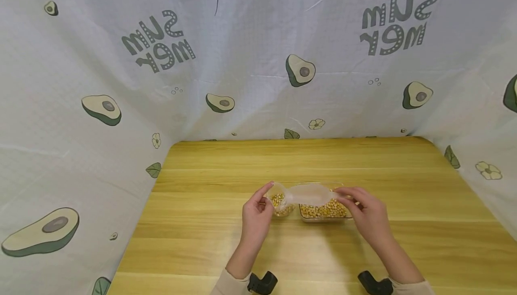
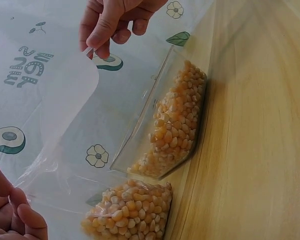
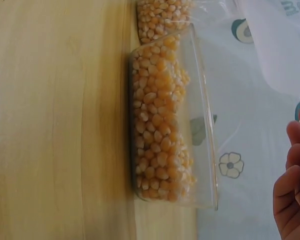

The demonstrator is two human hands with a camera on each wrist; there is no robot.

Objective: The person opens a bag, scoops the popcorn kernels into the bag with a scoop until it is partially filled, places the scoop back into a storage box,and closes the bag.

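My left hand (image 1: 256, 216) pinches the rim of a clear plastic bag (image 1: 279, 188), whose bottom rests on the table full of corn kernels (image 2: 132, 212). A translucent white plastic scoop (image 1: 311, 194) lies level in the air, its narrow left end at the bag's mouth. The fingertips of my right hand (image 1: 368, 212) pinch its right end. Below it stands a rectangular glass container (image 3: 210, 145) holding many loose corn kernels (image 3: 157, 125). No kernels show on the scoop; its inner side is partly hidden.
The bag and the container stand side by side on a wood-grain table (image 1: 202, 223). A white curtain (image 1: 258, 70) with avocado prints hangs behind the table and along both sides. Black wrist mounts (image 1: 263, 282) sit on both forearms.
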